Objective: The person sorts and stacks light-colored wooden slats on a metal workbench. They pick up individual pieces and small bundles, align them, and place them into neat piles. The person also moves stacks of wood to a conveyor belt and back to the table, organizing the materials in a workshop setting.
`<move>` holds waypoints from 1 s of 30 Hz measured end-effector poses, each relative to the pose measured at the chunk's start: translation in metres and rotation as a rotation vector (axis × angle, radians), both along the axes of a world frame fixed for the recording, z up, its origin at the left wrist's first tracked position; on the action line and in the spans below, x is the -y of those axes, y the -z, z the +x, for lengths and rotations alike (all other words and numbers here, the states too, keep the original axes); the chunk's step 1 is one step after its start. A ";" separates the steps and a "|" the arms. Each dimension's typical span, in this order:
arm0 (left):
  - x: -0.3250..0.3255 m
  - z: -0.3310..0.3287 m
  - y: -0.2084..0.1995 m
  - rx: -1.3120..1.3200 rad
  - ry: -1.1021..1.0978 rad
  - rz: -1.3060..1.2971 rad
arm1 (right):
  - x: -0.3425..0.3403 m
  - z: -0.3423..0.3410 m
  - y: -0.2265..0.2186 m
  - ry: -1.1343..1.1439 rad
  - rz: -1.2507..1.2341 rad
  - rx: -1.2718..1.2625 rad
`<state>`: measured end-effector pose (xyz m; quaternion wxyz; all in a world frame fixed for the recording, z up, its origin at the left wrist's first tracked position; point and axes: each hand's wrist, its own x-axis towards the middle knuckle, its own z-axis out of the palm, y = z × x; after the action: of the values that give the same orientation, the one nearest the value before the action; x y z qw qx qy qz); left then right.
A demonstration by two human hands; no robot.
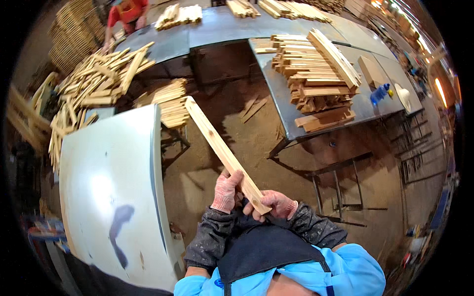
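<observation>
To the right of the white panel (131, 163), your left hand (227, 190) is closed round the board (220, 148), thumb along its side, a little up from the near end. The board slants in front of your apron (269, 251), its far end up and to the left. Your right hand (276, 203) grips the near end, thumb on top, fingers curled beneath. Farther right, the metal table (281, 101) bears stacked sticks (316, 74) and a blue bottle (379, 94); you cannot tell what the bottle contains.

Two foreground hands (227, 191), one held board (214, 140), one blue bottle (379, 94), one co-worker (128, 14) — piled slats (312, 69) past counting
</observation>
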<state>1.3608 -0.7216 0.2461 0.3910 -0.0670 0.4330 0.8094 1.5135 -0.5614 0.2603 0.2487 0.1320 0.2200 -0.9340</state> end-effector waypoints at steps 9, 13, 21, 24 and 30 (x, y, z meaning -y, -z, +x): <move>-0.126 -0.113 0.018 -0.212 0.094 -0.109 | -0.091 -0.118 -0.006 0.167 0.918 0.029; -0.180 -0.174 0.033 -0.235 0.234 -0.297 | -0.144 -0.174 0.008 0.184 1.217 -0.003; -0.253 -0.299 0.073 -0.369 0.008 -0.519 | -0.211 -0.309 0.050 -0.271 2.163 -0.253; -0.249 -0.329 0.087 -0.269 -0.077 -0.620 | -0.217 -0.352 0.058 -0.436 1.985 -0.225; -0.241 -0.395 0.148 -0.066 -0.308 -0.547 | -0.259 -0.418 0.091 -0.434 1.695 -0.245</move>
<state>0.9656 -0.4803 0.0982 0.2171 -0.2079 0.6318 0.7144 1.0950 -0.3020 0.1689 0.2137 0.1264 0.8837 -0.3967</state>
